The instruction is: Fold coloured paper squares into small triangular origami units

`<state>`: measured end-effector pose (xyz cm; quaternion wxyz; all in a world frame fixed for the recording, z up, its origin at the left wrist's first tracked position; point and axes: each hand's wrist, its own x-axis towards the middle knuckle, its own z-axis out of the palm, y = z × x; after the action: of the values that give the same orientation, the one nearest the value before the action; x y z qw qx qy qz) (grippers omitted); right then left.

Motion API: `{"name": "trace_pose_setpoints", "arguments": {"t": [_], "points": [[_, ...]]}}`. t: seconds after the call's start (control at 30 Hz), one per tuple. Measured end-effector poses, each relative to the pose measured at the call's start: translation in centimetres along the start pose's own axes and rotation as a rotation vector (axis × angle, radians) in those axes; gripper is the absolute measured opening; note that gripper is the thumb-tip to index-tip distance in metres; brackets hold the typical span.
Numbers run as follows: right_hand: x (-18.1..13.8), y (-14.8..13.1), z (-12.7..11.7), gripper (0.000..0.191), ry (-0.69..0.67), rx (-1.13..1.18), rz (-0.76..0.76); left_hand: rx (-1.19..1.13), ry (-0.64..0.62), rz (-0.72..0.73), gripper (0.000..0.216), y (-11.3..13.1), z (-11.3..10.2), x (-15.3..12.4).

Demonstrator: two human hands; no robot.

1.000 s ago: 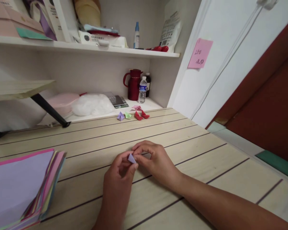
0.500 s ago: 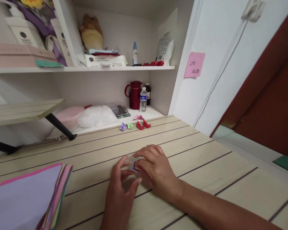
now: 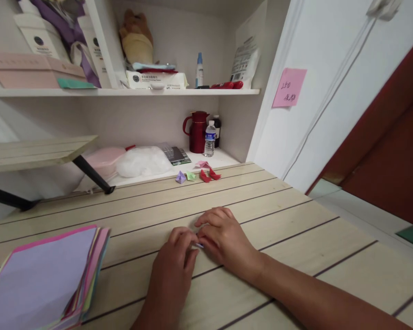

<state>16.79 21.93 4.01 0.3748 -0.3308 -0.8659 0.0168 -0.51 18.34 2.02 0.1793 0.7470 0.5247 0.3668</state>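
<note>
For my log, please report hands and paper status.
Left hand and right hand at small purple paper. Hands cover most of it. Paper stack apart, at left.

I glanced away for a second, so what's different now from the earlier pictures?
The left hand, spread open half a second ago, has curled its fingers in toward the small purple paper, which now shows only a thin edge. The right hand stays at it. The folded papers behind and the paper stack stayed put.

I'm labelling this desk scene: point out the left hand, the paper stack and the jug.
Left hand (image 3: 173,261), head view: back of the hand.
Paper stack (image 3: 51,272), head view: purple top sheet.
Jug (image 3: 197,134), head view: red body.
</note>
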Motion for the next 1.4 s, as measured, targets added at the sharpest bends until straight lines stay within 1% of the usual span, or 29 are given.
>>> {"name": "trace_pose_setpoints", "arguments": {"t": [0.1,0.17,0.33,0.47,0.6,0.7,0.8,0.93,1.0,1.03,1.17,1.3,1.4], "points": [[-0.1,0.2,0.2,0.013,-0.038,0.026,0.027,0.030,-0.057,-0.064,0.015,0.1,-0.3,0.2],[-0.2,0.2,0.4,0.012,-0.061,0.035,0.035,0.067,-0.079,-0.069,0.013,0.2,-0.5,0.4],[-0.5,0.3,0.9,0.011,-0.102,0.023,0.024,0.242,-0.133,-0.061,0.013,0.4,-0.6,0.8],[-0.7,0.0,1.1,0.012,-0.145,-0.003,0.043,0.261,-0.142,-0.064,0.015,0.4,-0.5,0.9],[-0.8,-0.3,1.3,0.010,-0.178,-0.031,0.096,0.281,-0.133,-0.066,0.013,0.4,-0.4,0.8],[-0.8,-0.3,1.3,0.010,-0.187,-0.007,0.150,0.291,-0.134,-0.051,0.012,0.5,-0.5,0.8],[-0.8,0.2,1.0,0.010,-0.184,0.160,0.184,0.289,-0.153,-0.016,0.012,0.6,-0.7,0.8],[-0.6,1.6,0.1,0.021,-0.122,0.484,0.269,0.275,-0.186,0.012,0.012,0.6,-0.9,0.8],[-0.4,2.2,-0.4,0.021,-0.127,0.545,0.298,0.271,-0.195,0.015,0.011,0.5,-0.9,0.8],[-0.4,2.4,-0.7,0.022,-0.151,0.557,0.303,0.270,-0.197,0.014,0.011,0.5,-0.9,0.8],[-0.1,2.6,-1.4,0.026,-0.247,0.543,0.276,0.266,-0.203,0.018,0.012,0.6,-1.0,0.8],[-0.1,2.3,-1.5,0.029,-0.301,0.483,0.180,0.261,-0.210,0.026,0.013,0.6,-1.1,0.8],[-0.2,2.3,-1.3,0.027,-0.319,0.400,0.113,0.258,-0.218,0.031,0.015,0.5,-1.1,0.8]]}}
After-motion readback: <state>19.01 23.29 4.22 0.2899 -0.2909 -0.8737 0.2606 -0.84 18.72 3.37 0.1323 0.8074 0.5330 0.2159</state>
